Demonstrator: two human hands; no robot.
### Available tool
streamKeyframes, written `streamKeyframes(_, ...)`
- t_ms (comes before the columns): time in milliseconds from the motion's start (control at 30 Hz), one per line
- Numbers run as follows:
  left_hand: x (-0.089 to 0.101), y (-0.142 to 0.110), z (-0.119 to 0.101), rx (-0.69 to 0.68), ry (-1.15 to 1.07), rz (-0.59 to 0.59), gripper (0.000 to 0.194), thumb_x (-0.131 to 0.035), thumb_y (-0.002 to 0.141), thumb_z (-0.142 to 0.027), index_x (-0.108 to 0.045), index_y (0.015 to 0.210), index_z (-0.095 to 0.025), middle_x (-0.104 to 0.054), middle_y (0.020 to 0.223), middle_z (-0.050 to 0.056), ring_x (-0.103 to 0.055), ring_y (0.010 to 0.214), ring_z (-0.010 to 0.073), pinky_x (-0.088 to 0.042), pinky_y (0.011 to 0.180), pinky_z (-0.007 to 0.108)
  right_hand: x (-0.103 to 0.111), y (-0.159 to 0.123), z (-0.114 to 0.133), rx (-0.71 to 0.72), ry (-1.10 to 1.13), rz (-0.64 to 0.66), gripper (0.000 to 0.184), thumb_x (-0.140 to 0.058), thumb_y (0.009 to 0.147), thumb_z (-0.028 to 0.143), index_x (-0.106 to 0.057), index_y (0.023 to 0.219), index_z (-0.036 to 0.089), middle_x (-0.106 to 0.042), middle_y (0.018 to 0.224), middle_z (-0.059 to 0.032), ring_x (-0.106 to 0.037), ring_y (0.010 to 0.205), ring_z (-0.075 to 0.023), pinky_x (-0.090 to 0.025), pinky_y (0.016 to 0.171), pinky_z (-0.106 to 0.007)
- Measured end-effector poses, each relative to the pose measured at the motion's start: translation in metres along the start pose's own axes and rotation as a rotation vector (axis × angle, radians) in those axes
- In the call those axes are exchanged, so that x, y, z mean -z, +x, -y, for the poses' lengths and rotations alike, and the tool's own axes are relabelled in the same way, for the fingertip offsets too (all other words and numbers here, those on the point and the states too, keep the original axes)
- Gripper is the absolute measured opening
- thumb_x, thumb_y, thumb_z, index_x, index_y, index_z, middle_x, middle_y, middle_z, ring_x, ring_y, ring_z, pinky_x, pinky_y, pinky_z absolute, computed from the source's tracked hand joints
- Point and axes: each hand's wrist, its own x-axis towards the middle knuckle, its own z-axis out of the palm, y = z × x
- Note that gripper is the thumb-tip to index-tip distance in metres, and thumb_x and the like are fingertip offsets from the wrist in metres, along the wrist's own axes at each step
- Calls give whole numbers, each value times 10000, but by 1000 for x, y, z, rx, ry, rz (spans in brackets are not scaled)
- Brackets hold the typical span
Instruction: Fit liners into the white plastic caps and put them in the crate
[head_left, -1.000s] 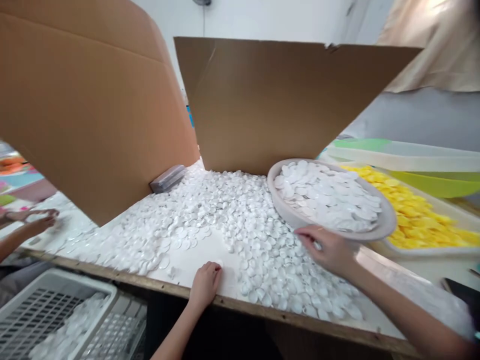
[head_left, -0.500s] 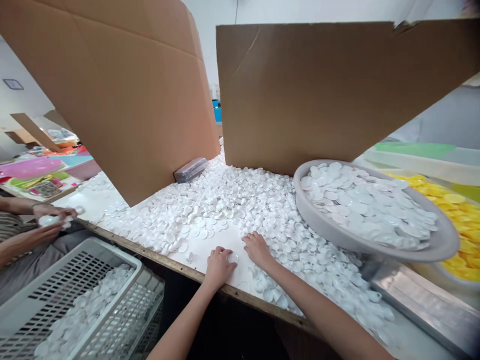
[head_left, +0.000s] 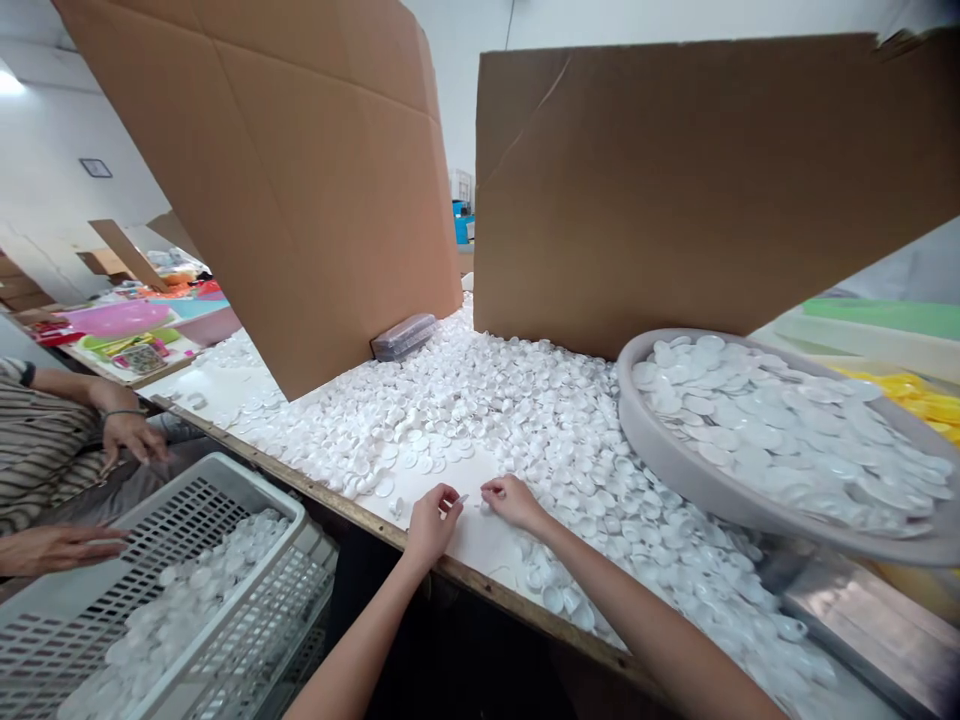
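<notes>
My left hand (head_left: 430, 520) rests near the table's front edge with its fingers pinched on a small white disc (head_left: 460, 499). My right hand (head_left: 511, 499) sits just to the right of it, fingertips curled and touching the same spot; I cannot make out what it grips. Both hands lie on a bare white patch of the table (head_left: 480, 545). A wide heap of white plastic discs (head_left: 517, 410) covers the table around them.
A grey round bowl (head_left: 675, 465) full of white discs tilts at the right, with yellow discs (head_left: 926, 395) behind it. Cardboard sheets (head_left: 300, 180) stand at the back. A white slotted crate (head_left: 150, 590) holding discs sits lower left. Another person's hands (head_left: 127, 435) are at the left.
My right hand came from the bowl's rim to meet my left hand. My left hand lifted from a flat fist to a pinch. The view shifted left and the neighbour's hands lowered.
</notes>
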Motion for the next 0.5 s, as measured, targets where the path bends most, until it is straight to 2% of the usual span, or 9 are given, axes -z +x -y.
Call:
streamKeyframes(100, -6, 2, -10, -97, -28, -50, 86, -454, 729, -231, -508, 761, -173, -547, 735, -8, -493, 658, 90, -381, 623, 223, 11, -2, 11, -161, 284, 164, 314, -419, 752, 367, -586, 826, 112, -583, 700, -53, -511, 497, -89, -382, 448, -205)
streamKeyframes(167, -14, 5, -16, -155, -46, -71, 80, -453, 728, -223, -511, 754, -174, -538, 733, -1, -492, 680, 97, -389, 638, 232, 15, -1, 16, -217, 445, 233, 264, -461, 738, 324, -568, 835, 103, -563, 641, -31, -500, 471, -75, -379, 426, -189)
streamKeyframes(267, -24, 9, -19, -200, -123, -60, 133, -503, 702, -265, -521, 797, -174, -535, 793, 21, -506, 740, 114, -406, 671, 247, 16, 5, 16, -198, 526, 146, 230, -506, 681, 155, -542, 901, 97, -525, 534, 16, -491, 458, -63, -383, 439, -168)
streamKeyframes(333, -29, 14, -15, -124, -192, -63, 231, -508, 701, -314, -512, 877, -165, -529, 877, 47, -519, 746, 114, -418, 662, 246, 15, 8, 12, -219, 506, 87, 287, -485, 645, 85, -529, 928, 98, -510, 497, 30, -486, 442, -66, -367, 413, -160)
streamKeyframes(400, -32, 19, -9, 11, -191, -78, 289, -465, 729, -351, -500, 932, -149, -526, 920, 68, -528, 723, 110, -417, 640, 240, 12, 10, 9, -259, 479, 71, 301, -456, 623, 58, -529, 912, 102, -499, 473, 34, -479, 423, -70, -343, 379, -153)
streamKeyframes(500, -36, 25, 1, 124, -73, 33, 281, -388, 772, -371, -534, 864, -149, -562, 825, 54, -526, 718, 118, -389, 654, 244, 6, 7, 5, -313, 454, 70, 323, -423, 619, 54, -511, 925, 107, -484, 441, 40, -446, 374, -62, -323, 355, -149)
